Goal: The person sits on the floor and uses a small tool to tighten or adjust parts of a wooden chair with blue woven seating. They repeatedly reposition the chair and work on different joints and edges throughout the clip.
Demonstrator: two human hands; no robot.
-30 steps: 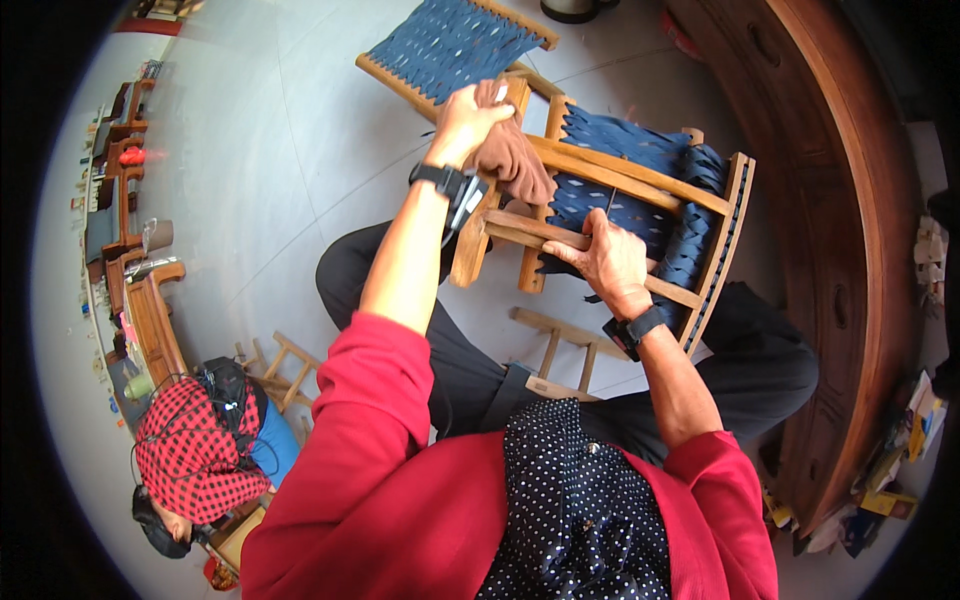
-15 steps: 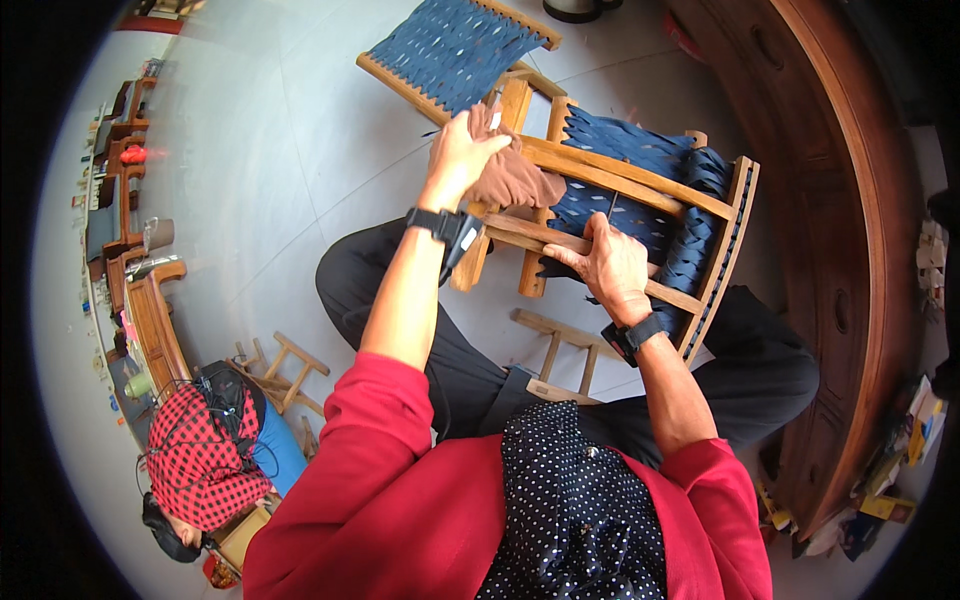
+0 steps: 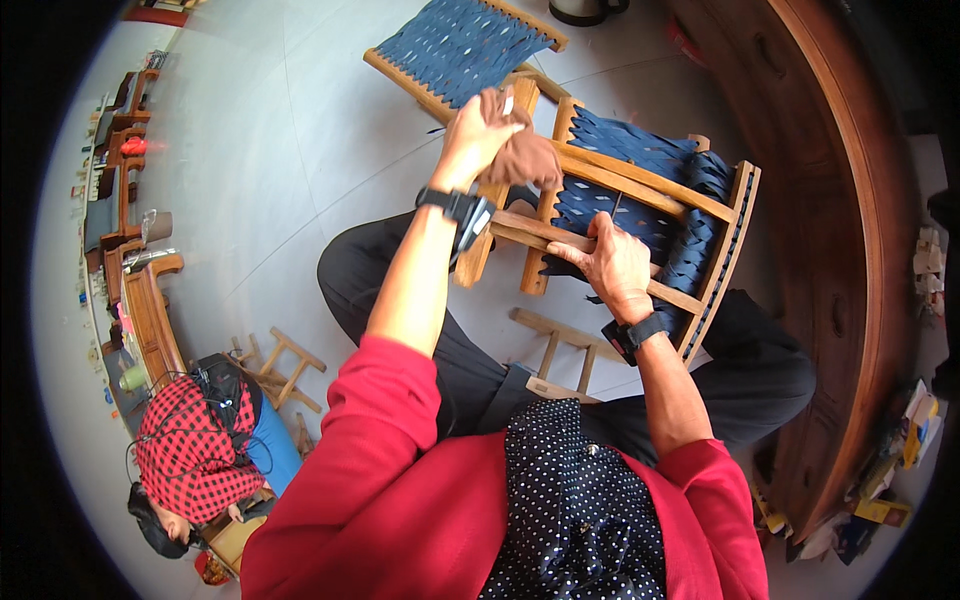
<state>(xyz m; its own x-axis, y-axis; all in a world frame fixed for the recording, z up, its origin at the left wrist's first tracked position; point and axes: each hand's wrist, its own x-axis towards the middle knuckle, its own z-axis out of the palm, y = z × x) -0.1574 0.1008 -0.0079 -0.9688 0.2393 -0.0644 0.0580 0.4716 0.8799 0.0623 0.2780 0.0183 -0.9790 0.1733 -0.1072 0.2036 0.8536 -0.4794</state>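
Note:
Before me lies a wooden folding chair (image 3: 640,180) with blue woven strapping; one woven panel (image 3: 460,55) extends to the far left and another sits between the rails under my right hand. My left hand (image 3: 475,145) is closed around a crumpled brown cloth (image 3: 527,160), which lies against the wooden bars near the chair's middle. The fingers of my right hand (image 3: 612,265) are wrapped round the nearer wooden rail (image 3: 530,232), thumb along it. Part of the joint under the cloth is hidden.
A small wooden stool (image 3: 560,325) stands between my legs. To the right rises a dark wooden cabinet (image 3: 800,200). A person in a red checked top (image 3: 195,430) bends at the lower left, near wooden frames (image 3: 285,370). A metal pot (image 3: 578,10) stands at the far edge.
My left hand has shifted slightly away and to the right with the cloth, which is more bunched now. My right hand keeps its hold on the rail. The person at lower left has moved a little.

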